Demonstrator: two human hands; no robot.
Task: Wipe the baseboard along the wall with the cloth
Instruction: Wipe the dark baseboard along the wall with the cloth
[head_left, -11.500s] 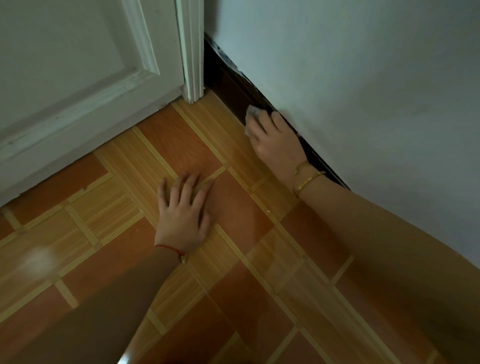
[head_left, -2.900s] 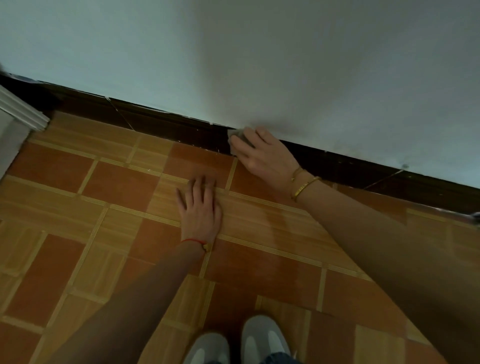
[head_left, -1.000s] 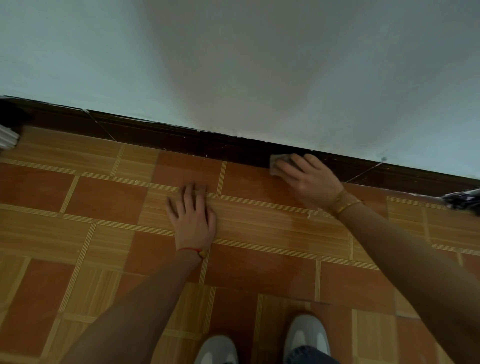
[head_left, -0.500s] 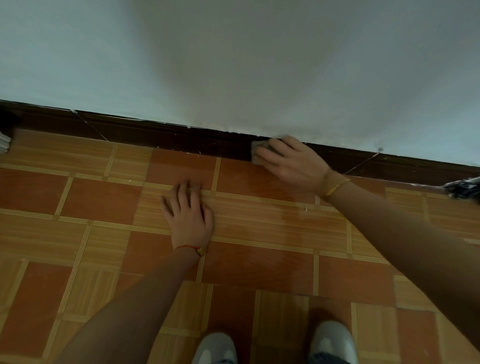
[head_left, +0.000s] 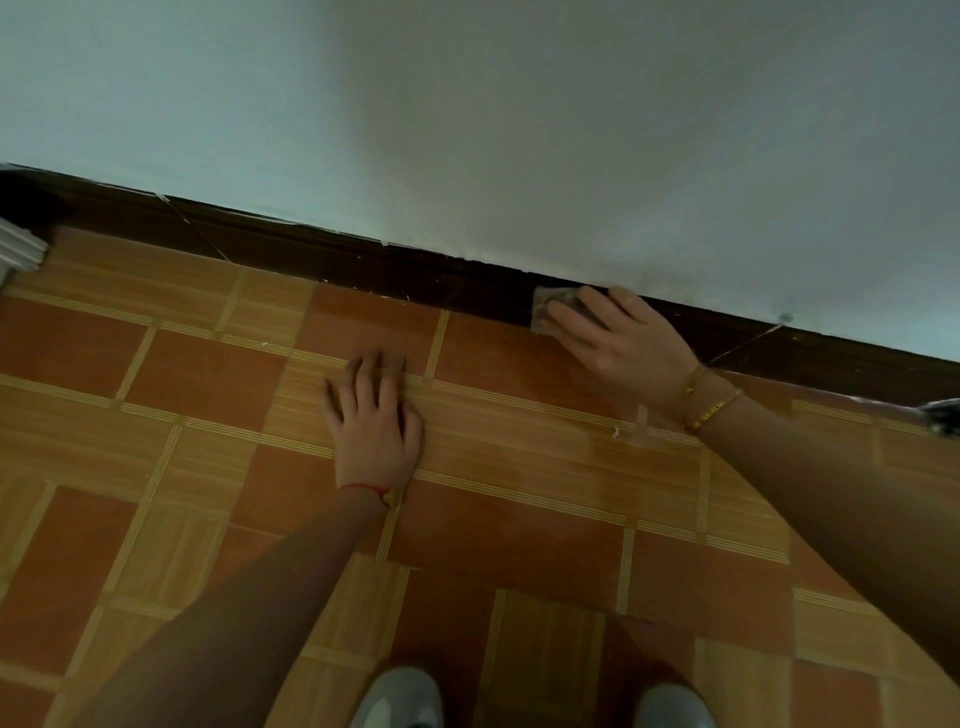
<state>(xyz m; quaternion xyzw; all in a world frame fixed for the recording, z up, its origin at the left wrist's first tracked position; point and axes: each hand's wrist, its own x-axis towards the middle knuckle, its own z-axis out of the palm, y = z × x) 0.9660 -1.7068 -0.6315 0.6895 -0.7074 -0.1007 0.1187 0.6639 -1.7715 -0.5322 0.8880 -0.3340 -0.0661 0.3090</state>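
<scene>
- Right hand (head_left: 621, 340) fingers flat, pressing a small pale cloth (head_left: 551, 306) against the baseboard (head_left: 363, 265); only the cloth's left end shows past the fingertips, the rest sits under the fingers.
- Whether the thumb pinches the cloth or the fingers just pin it: can't tell.
- Gold bracelets (head_left: 709, 402) on the right wrist, forearm running off to the lower right.
- Left hand (head_left: 374, 418) empty, palm down, fingers spread on the floor (head_left: 208, 374), well apart from the cloth, bracing. Red string (head_left: 363, 487) at the wrist.
- Baseboard is a dark strip where wall (head_left: 519, 130) meets floor; its long axis runs from upper left down to the right edge of the view.
- Cloth sits on the strip right of centre, so bare strip lies both ways from the hand: a long run to the left up to a white trim (head_left: 21, 252), a shorter run to the right.
- Right hand is the one on the strip; left is nearer the person and off it.
- Judgement: mid-wipe, and the next stroke must slide along that long axis, keeping the cloth pressed flat.
- Pale specks on the strip left of the cloth, likely dust or chipped paint.
- Shoe tips (head_left: 400, 696) at the bottom edge.
</scene>
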